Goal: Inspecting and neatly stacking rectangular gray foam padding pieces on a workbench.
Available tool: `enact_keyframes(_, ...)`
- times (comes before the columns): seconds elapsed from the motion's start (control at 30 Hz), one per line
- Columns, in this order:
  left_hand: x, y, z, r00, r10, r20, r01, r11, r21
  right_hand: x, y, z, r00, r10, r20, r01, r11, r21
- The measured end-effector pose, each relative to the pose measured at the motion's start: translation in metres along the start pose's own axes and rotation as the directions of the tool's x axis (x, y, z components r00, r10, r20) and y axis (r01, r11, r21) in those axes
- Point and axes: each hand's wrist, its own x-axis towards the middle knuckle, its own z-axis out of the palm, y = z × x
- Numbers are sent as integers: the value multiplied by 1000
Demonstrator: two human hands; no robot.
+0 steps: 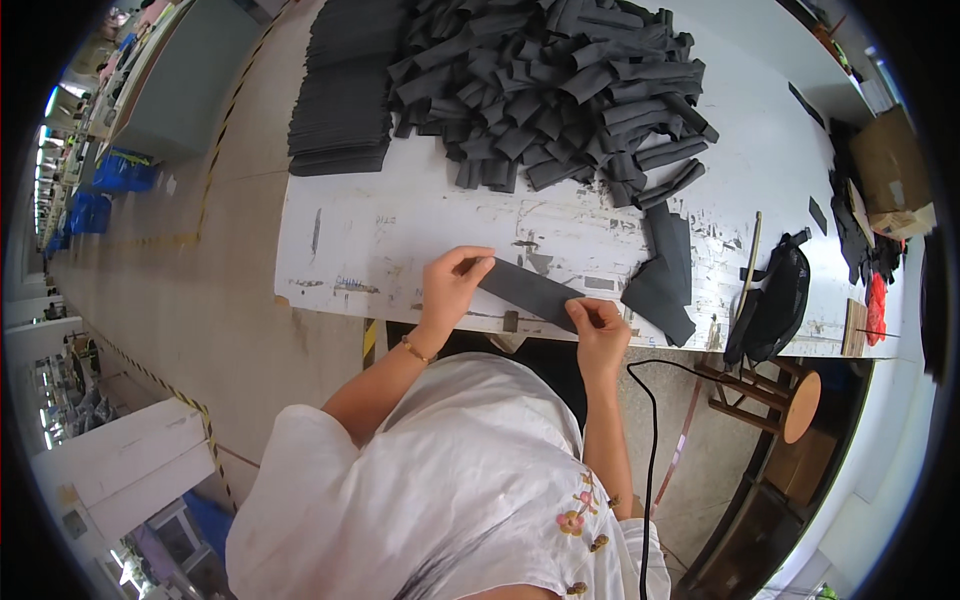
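Between my two hands a dark grey fabric strip (530, 288) is stretched out above the table's near edge. My left hand (455, 285) pinches its left end between thumb and fingers. The right end is gripped by my right hand (598, 328), a little lower and nearer to me. Just right of my right hand, several flat dark grey fabric pieces (664, 280) lie overlapping on the white table (400, 235). Farther back rises a loose heap of dark grey folded strips (545, 90). To its left stands a neat stack of the same strips (340, 100).
A black bag (785, 295) lies at the table's right side, beside a thin stick (750, 265). Below it stands a wooden stool (800, 408). A black cable (652, 440) hangs right of my body. Cardboard boxes (893, 160) are at the far right.
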Motion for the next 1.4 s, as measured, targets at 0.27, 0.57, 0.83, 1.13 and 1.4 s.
enact_keyframes(0.27,14,-14,-27,984,147,-104,-130,979,157,11,-8,11,999,-41,3,40,979,-201)
enact_keyframes(0.57,27,12,-40,799,410,440,-587,692,421,21,1,11,997,75,-3,-72,942,-327)
enact_keyframes(0.83,32,-3,-28,608,275,745,-778,394,489,23,5,21,943,-331,33,287,762,-581)
enact_keyframes(1.13,95,60,104,613,553,565,-737,657,157,50,-5,-62,949,-282,-140,44,560,-827)
enact_keyframes(1.4,187,4,247,771,402,495,-633,568,526,36,46,-93,925,-318,207,277,193,-941)
